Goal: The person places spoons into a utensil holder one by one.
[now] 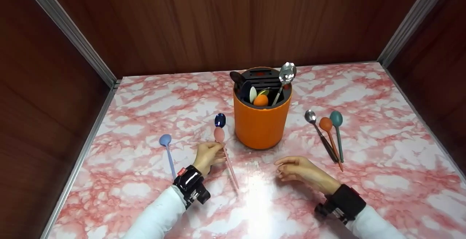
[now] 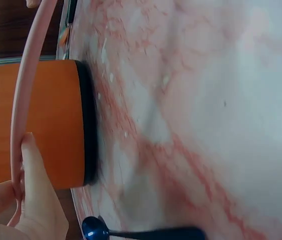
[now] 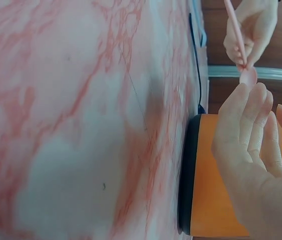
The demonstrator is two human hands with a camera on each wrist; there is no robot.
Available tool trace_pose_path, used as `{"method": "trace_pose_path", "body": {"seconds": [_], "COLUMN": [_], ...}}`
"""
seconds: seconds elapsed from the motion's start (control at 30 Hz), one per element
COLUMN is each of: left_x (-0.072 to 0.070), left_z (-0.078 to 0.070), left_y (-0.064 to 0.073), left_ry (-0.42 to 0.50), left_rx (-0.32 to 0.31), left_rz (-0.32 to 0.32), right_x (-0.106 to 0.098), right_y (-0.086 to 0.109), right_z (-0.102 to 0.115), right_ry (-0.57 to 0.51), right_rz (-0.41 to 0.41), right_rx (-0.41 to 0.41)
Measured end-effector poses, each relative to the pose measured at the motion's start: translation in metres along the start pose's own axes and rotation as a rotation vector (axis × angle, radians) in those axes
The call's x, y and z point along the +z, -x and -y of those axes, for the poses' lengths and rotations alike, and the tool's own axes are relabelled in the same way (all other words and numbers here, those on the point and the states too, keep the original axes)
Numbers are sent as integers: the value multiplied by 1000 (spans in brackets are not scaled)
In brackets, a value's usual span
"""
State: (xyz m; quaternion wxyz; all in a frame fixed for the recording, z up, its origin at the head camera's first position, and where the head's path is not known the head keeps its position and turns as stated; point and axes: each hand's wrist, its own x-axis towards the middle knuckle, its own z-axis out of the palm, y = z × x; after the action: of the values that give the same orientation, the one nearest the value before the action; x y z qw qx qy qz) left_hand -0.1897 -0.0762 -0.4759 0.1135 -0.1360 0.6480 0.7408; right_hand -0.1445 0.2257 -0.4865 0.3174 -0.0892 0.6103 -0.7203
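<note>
A pink spoon [image 1: 219,134] is pinched just below its bowl by my left hand [image 1: 208,156], its handle slanting toward the front. In the left wrist view, thumb and fingertip close on the spoon's neck, and the pink handle [image 2: 25,85] crosses in front of the orange utensil holder [image 2: 55,125]. A dark blue spoon [image 1: 220,120] lies on the table just beyond the pink bowl. My right hand [image 1: 302,171] is in front and to the right of the holder [image 1: 260,129], its fingers loosely bent and holding nothing, as the right wrist view also shows.
Left of my left hand lies a light blue spoon [image 1: 165,140]. A metal spoon [image 1: 310,116], an orange spoon [image 1: 326,124] and a teal spoon [image 1: 336,118] lie on the right. Several utensils, including a shiny slotted spoon [image 1: 287,73], stand in the holder. Wooden panels [image 1: 218,24] enclose the table.
</note>
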Motion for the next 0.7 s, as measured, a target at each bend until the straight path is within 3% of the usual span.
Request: {"method": "trace_pose_path", "body": {"seconds": [0.7], "left_x": [32], "left_z": [12], "left_y": [13], "left_ry": [137], "left_rx": [-19], "left_rz": [89], "right_x": [19], "right_y": [-12], "right_z": [-8], "right_ry": [-7], "right_rz": [18], "right_rx": [17]}}
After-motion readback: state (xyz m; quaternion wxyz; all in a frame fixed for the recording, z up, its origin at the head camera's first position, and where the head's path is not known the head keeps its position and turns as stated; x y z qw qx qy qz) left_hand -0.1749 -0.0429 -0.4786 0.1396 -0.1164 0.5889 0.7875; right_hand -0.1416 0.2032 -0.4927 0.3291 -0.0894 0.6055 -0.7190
